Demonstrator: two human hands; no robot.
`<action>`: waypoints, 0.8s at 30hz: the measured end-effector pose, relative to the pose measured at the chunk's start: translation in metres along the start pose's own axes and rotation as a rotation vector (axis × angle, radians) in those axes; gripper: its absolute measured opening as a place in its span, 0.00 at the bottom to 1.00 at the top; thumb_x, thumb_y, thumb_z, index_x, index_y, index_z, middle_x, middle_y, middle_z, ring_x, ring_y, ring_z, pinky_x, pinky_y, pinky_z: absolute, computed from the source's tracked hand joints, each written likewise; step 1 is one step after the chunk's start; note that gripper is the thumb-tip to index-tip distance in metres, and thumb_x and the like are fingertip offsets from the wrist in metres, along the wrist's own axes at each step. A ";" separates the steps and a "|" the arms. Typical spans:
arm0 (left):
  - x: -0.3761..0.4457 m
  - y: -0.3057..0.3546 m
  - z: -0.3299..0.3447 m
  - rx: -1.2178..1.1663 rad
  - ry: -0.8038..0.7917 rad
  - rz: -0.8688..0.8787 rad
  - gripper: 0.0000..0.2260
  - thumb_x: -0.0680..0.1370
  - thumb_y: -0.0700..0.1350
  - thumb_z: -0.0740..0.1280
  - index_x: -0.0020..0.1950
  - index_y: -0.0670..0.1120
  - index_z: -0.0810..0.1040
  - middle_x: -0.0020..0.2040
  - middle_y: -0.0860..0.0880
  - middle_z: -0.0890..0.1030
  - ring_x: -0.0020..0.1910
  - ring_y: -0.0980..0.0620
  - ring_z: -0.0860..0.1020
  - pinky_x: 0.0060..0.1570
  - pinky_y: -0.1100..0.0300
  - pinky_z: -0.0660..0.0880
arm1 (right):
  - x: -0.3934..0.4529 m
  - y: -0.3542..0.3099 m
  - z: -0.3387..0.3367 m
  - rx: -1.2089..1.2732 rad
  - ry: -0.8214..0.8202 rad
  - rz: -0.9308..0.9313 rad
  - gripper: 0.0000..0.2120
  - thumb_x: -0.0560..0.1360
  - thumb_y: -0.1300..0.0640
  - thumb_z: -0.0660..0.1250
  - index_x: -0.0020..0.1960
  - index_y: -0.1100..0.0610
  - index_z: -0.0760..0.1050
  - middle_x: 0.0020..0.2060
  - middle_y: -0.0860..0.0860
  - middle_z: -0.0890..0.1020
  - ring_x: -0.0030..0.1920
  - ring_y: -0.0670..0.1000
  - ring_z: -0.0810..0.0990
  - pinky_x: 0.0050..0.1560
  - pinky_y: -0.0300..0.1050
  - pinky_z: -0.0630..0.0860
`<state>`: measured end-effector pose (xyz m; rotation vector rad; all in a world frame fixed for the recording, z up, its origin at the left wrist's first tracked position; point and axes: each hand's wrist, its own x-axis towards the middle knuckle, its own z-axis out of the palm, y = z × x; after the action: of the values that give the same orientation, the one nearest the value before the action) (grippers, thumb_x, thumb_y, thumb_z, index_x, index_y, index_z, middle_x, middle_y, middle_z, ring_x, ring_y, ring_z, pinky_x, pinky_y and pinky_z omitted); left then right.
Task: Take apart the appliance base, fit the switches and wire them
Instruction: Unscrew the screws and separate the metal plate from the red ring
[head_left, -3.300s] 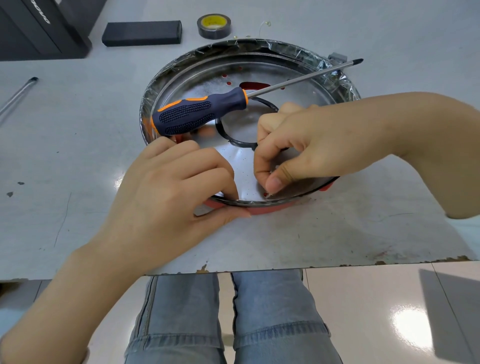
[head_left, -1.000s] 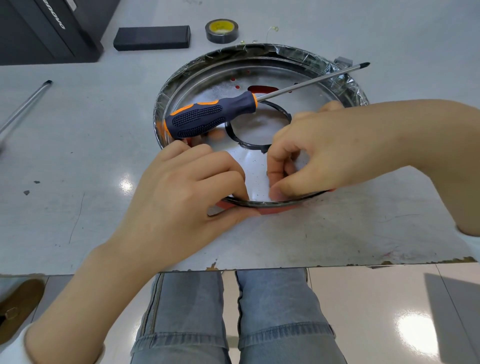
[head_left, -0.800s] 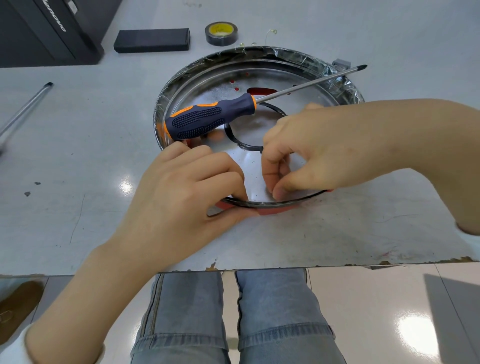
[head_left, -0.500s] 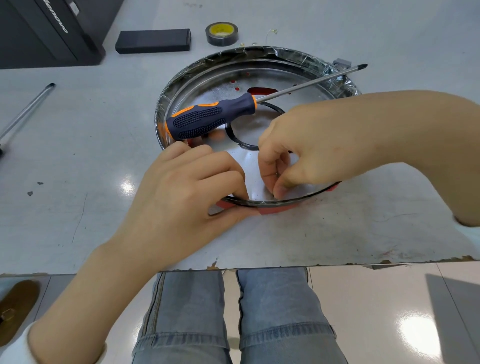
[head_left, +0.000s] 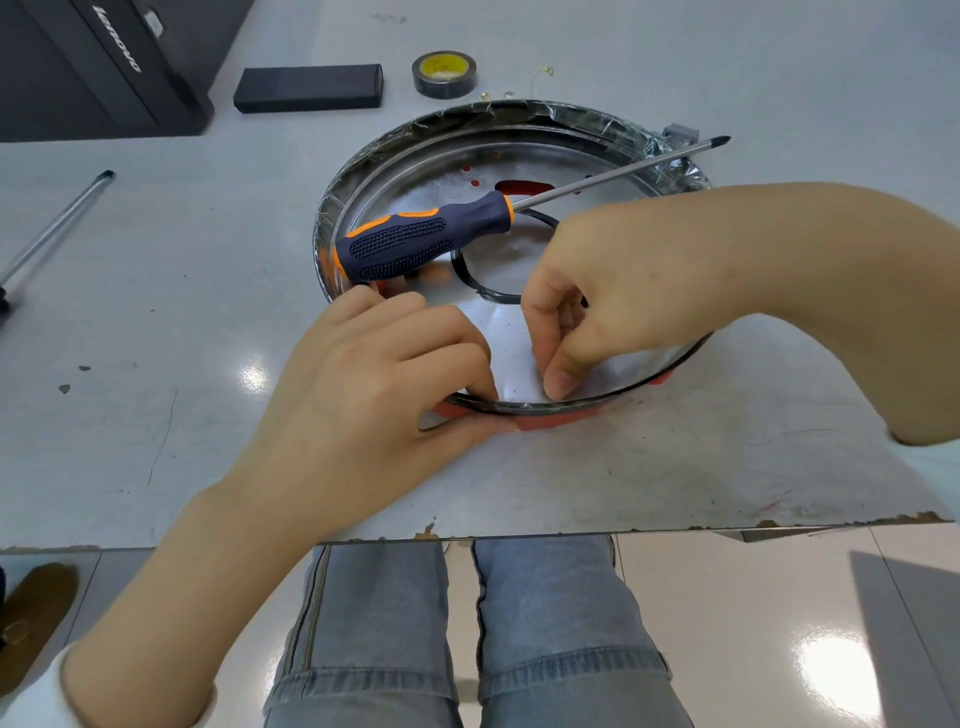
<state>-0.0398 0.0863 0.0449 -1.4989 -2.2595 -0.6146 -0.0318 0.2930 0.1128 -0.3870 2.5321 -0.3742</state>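
Base (head_left: 519, 156) of the appliance sits mid-table, a round shiny metal pan with crinkled film around its rim and a red edge showing under the near side at 6 o'clock. A dark ring (head_left: 470, 275) marks its centre, and a red slot with small red holes sits toward 12 o'clock.

Your left hand (head_left: 374, 395) clamps the near rim at about 7 o'clock: thumb underneath against the red edge, fingers curled over the top into the pan.

Your right hand (head_left: 613, 296) comes in from 3 o'clock and hangs over the pan floor near 6 o'clock, thumb and fingertips pinched together just inside the rim. Cannot tell what, if anything, is between them; too small and hidden by the fingers.

A screwdriver (head_left: 415, 241) with a dark blue and orange handle lies across the pan, handle at 9 o'clock inside the rim, shaft running out over the rim toward 2 o'clock, tip past the edge. Nobody touches it.

Outward on the grey table (head_left: 156, 312): a roll of tape (head_left: 444, 74) with a yellow core just beyond the pan at 12 o'clock, a flat black box (head_left: 309, 87) at 11 o'clock, a black computer case (head_left: 93, 67) in the far left corner, a metal rod (head_left: 57, 223) at 9 o'clock near the left edge. Your knees in jeans (head_left: 467, 623) show below the table edge.
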 end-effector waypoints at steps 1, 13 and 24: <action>0.000 0.000 0.000 0.001 0.000 0.000 0.13 0.75 0.52 0.71 0.37 0.45 0.78 0.40 0.51 0.81 0.34 0.45 0.75 0.36 0.49 0.68 | 0.000 0.001 0.003 0.000 0.070 -0.049 0.15 0.49 0.31 0.64 0.36 0.25 0.71 0.24 0.28 0.74 0.23 0.27 0.70 0.19 0.30 0.63; 0.001 -0.002 -0.007 -0.028 -0.061 -0.007 0.13 0.77 0.55 0.67 0.40 0.47 0.80 0.41 0.52 0.80 0.37 0.46 0.77 0.37 0.48 0.71 | 0.015 0.012 -0.012 -0.141 0.467 -0.080 0.21 0.74 0.48 0.67 0.66 0.48 0.70 0.59 0.47 0.73 0.62 0.48 0.67 0.63 0.47 0.65; 0.004 0.002 -0.013 -0.059 -0.120 -0.064 0.15 0.77 0.58 0.64 0.41 0.48 0.81 0.41 0.53 0.80 0.38 0.48 0.76 0.39 0.50 0.71 | 0.041 0.014 0.004 -0.228 0.596 -0.046 0.15 0.78 0.50 0.61 0.64 0.48 0.70 0.56 0.47 0.75 0.60 0.52 0.71 0.54 0.48 0.62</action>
<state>-0.0393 0.0832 0.0583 -1.5347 -2.4077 -0.6307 -0.0659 0.2906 0.0855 -0.4752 3.1685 -0.2415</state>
